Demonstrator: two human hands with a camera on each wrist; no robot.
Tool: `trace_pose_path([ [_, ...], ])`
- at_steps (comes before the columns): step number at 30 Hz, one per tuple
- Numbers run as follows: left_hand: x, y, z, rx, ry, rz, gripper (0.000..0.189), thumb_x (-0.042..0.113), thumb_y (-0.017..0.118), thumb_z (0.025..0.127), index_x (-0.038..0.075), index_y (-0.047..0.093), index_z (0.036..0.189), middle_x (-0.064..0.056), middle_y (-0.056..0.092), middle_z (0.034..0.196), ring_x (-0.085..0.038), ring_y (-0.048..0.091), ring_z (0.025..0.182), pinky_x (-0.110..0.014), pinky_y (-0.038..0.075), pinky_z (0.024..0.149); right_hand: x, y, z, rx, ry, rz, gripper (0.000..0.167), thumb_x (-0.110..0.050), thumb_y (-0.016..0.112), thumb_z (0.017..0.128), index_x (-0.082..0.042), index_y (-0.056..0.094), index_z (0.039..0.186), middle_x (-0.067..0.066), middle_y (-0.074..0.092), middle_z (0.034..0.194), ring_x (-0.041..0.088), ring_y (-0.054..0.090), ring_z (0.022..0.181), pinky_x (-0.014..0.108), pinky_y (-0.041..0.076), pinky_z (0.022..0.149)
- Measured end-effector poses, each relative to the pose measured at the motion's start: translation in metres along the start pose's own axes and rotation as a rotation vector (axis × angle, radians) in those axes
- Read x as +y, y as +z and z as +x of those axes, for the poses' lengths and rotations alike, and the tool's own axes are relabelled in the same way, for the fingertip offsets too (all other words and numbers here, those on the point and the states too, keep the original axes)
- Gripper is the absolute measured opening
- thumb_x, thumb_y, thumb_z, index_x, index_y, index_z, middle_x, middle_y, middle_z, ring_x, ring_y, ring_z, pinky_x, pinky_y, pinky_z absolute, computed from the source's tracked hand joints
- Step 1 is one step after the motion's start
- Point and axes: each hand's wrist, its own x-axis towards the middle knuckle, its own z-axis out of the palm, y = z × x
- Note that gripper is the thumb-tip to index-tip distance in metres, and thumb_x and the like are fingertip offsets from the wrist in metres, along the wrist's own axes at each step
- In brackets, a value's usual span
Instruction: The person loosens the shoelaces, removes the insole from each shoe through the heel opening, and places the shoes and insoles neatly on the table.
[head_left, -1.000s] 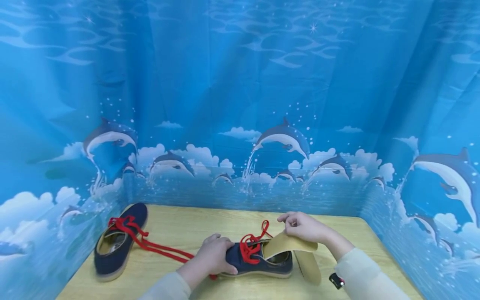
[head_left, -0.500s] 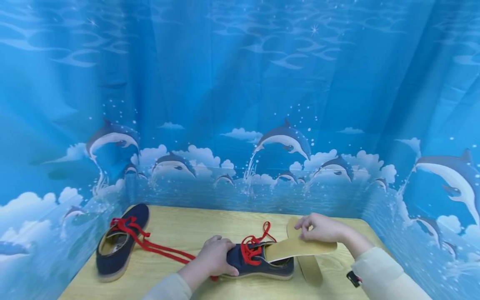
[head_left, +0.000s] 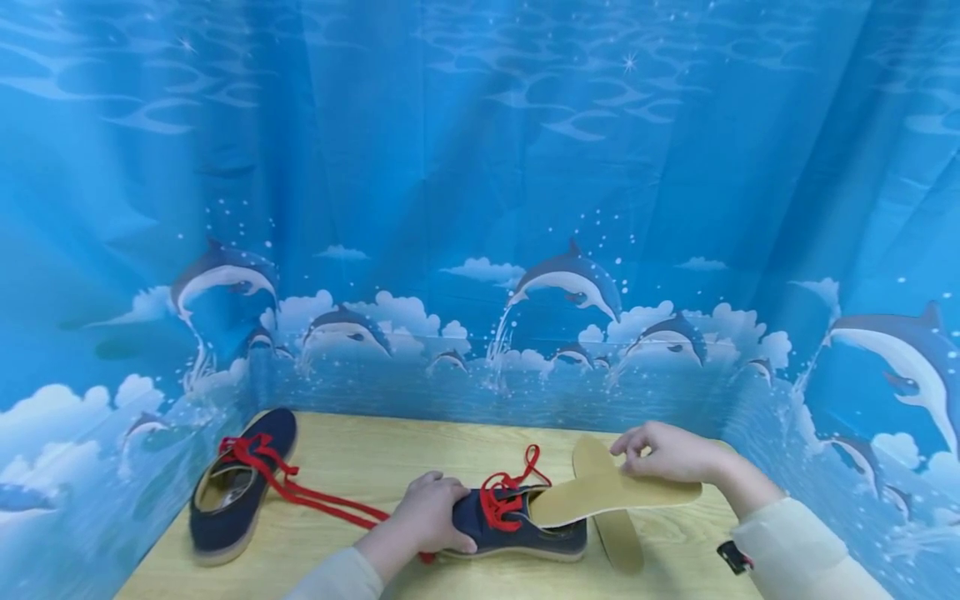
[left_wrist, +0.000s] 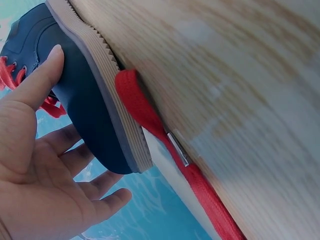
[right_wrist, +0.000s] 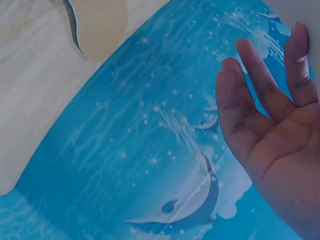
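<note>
My left hand (head_left: 427, 514) grips the toe of a navy shoe (head_left: 525, 537) with red laces. In the left wrist view the thumb lies along the near side of the shoe (left_wrist: 87, 100), with the fingers at its far side. My right hand (head_left: 667, 454) pinches a tan insole (head_left: 592, 497) at its edge, to the right of the shoe. The front part of this insole is still inside the shoe opening, hidden there; the rest sticks out to the right. Under it, crosswise on the table, lies a second tan insole (head_left: 621, 542).
Another navy shoe (head_left: 225, 525) with red laces stands at the left of the wooden table (head_left: 337, 450). Its long red lace (head_left: 337, 504) stretches toward my left hand, and a lace end (left_wrist: 132, 100) lies by the gripped shoe's sole. A blue dolphin-print curtain (head_left: 480, 208) surrounds the table.
My right hand has moved right, drawing the insole further out of the shoe and flattening its bend. More of the second insole shows. My left hand and the gripped shoe have stayed put.
</note>
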Motion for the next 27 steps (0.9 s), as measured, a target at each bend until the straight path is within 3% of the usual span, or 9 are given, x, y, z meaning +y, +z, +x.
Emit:
trace_pose_path([
  [5, -0.001, 0.001, -0.002, 0.010, 0.005, -0.004, 0.077, 0.052, 0.091, 0.063, 0.009, 0.071, 0.123, -0.006, 0.067, 0.126, -0.042, 0.049, 0.128, -0.055, 0.035, 0.110, 0.001, -0.006, -0.009, 0.019, -0.006, -0.014, 0.032, -0.024, 0.065, 0.097, -0.012, 0.057, 0.068, 0.014, 0.065, 0.127, 0.050, 0.049, 0.126, 0.051, 0.048, 0.087],
  [15, -0.003, 0.001, 0.001, -0.018, -0.019, -0.024, 0.078, 0.053, 0.091, 0.064, 0.010, 0.070, 0.125, -0.005, 0.066, 0.127, -0.042, 0.047, 0.130, -0.057, 0.034, 0.111, 0.008, -0.017, -0.029, 0.094, 0.016, -0.036, 0.026, -0.024, 0.065, 0.097, -0.015, 0.064, 0.073, 0.018, 0.063, 0.130, 0.054, 0.046, 0.127, 0.053, 0.049, 0.089],
  [22, -0.004, 0.004, 0.002, -0.036, -0.029, -0.050, 0.078, 0.054, 0.090, 0.065, 0.011, 0.070, 0.127, -0.004, 0.066, 0.128, -0.042, 0.046, 0.131, -0.056, 0.033, 0.111, 0.026, -0.018, -0.043, 0.180, 0.087, -0.037, 0.028, -0.026, 0.061, 0.100, -0.013, 0.061, 0.075, 0.019, 0.063, 0.129, 0.055, 0.047, 0.125, 0.059, 0.049, 0.090],
  [27, -0.004, 0.004, 0.003, -0.039, -0.032, -0.054, 0.079, 0.055, 0.090, 0.065, 0.011, 0.069, 0.127, -0.004, 0.065, 0.129, -0.041, 0.046, 0.132, -0.057, 0.034, 0.111, 0.042, -0.015, -0.051, 0.236, 0.132, -0.049, 0.028, -0.028, 0.061, 0.101, -0.013, 0.059, 0.077, 0.020, 0.064, 0.127, 0.052, 0.052, 0.122, 0.048, 0.050, 0.084],
])
